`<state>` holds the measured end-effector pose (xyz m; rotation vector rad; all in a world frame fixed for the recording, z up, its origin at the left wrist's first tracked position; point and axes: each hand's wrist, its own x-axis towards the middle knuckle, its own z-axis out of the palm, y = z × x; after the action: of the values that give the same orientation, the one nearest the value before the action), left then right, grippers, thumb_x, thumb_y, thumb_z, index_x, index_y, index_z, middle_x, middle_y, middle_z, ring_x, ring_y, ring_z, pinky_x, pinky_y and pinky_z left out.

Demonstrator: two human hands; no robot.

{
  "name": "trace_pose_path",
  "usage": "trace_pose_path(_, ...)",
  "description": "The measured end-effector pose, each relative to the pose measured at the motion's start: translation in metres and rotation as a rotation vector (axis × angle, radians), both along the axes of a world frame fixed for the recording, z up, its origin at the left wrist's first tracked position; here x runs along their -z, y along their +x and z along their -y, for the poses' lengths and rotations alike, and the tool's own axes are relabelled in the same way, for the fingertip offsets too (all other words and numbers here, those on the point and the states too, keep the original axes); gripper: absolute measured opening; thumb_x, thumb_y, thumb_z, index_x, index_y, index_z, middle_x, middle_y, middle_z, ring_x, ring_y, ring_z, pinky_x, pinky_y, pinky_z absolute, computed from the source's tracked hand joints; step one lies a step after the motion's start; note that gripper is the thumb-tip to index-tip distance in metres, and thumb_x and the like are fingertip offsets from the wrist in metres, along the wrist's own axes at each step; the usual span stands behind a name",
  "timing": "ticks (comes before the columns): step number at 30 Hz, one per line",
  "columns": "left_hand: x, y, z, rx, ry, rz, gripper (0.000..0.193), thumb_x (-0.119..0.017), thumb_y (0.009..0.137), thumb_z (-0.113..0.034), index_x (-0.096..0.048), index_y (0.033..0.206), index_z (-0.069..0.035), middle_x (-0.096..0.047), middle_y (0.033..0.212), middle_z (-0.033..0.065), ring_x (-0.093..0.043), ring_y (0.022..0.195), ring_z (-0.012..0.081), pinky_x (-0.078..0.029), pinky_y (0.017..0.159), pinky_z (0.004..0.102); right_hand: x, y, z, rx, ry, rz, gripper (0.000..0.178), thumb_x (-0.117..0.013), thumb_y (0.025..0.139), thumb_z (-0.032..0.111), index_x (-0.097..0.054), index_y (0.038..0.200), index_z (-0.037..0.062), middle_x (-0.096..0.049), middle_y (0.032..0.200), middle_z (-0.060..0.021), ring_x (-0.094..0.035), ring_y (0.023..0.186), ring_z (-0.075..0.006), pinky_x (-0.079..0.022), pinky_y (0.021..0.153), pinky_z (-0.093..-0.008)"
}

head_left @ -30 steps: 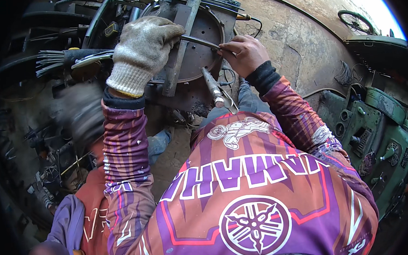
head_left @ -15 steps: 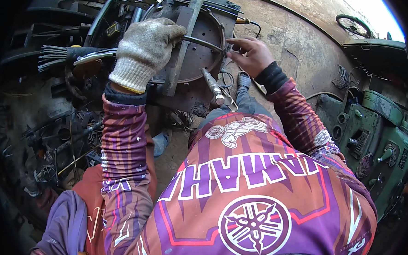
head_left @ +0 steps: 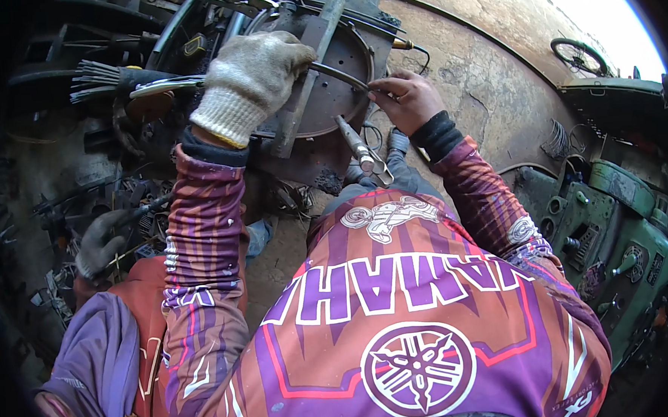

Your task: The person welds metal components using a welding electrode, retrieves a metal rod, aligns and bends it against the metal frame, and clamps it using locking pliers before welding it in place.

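My left hand (head_left: 255,73), in a pale knitted work glove, is closed around a thin dark metal rod (head_left: 340,76). From the glove the rod runs rightward, slightly bowed, over a round metal ring (head_left: 370,71) on the steel bench. Bare, my right hand (head_left: 410,99) pinches the rod's right end between thumb and fingers. Under the rod, a flat metal bar (head_left: 293,120) lies across the ring. A metal tool resembling locking pliers (head_left: 357,145) sits at the ring's near right edge. The glove hides the rod's left end.
Left of my glove lies a bundle of thin rods (head_left: 93,81). At lower left is a co-worker with a purple head cloth (head_left: 104,364) and a gloved hand (head_left: 98,247) among metal scraps. A green machine (head_left: 615,231) stands right; a wheel (head_left: 579,56) is farther off.
My right hand has closed on the rod's end, where it was apart from it before. My left hand shifted slightly right. The co-worker's gloved hand has come into plain sight.
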<state>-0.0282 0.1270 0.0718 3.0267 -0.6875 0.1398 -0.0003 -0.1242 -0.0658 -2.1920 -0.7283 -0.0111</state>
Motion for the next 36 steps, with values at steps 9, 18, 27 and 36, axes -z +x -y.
trace_pose_path(9, 0.004, 0.0, 0.0, -0.027, 0.012, 0.026, 0.022, -0.065, 0.082, -0.012, -0.074, 0.102, -0.014, -0.07, 0.097, 0.0066, -0.068, 0.09, 0.0283, -0.056, 0.078, 0.0382, -0.003, 0.001, -0.007, -0.019, -0.103, 0.136, 0.016, -0.07, 0.085, 0.029, -0.076, 0.088, 0.0146, -0.066, 0.082, -0.0063, -0.065, 0.082, -0.0281, -0.053, 0.072, -0.039)
trace_pose_path(18, 0.008, 0.0, -0.001, -0.048, 0.024, 0.009, 0.02, -0.065, 0.084, -0.014, -0.074, 0.101, -0.016, -0.071, 0.1, 0.0055, -0.068, 0.093, 0.026, -0.055, 0.081, 0.0376, -0.004, 0.002, -0.009, -0.025, -0.113, 0.172, 0.016, -0.069, 0.084, 0.027, -0.076, 0.085, 0.0133, -0.066, 0.081, -0.0059, -0.065, 0.08, -0.0275, -0.053, 0.071, -0.0389)
trace_pose_path(27, 0.01, 0.002, -0.001, -0.067, 0.013, -0.01, 0.018, -0.064, 0.085, -0.015, -0.074, 0.1, -0.015, -0.071, 0.1, 0.0051, -0.069, 0.093, 0.0255, -0.055, 0.08, 0.0376, -0.005, 0.004, -0.007, -0.023, -0.178, 0.138, 0.017, -0.072, 0.082, 0.026, -0.076, 0.09, 0.012, -0.068, 0.084, -0.0079, -0.067, 0.081, -0.0282, -0.054, 0.072, -0.0397)
trace_pose_path(36, 0.015, 0.003, -0.003, -0.02, -0.026, 0.036, 0.021, -0.063, 0.084, -0.011, -0.074, 0.101, -0.014, -0.071, 0.099, 0.0064, -0.068, 0.092, 0.0274, -0.055, 0.08, 0.0388, 0.054, 0.016, 0.064, 0.293, 0.244, -0.324, 0.029, -0.071, 0.088, 0.023, -0.072, 0.11, 0.0035, -0.073, 0.09, -0.009, -0.068, 0.082, -0.0147, -0.054, 0.076, -0.0285)
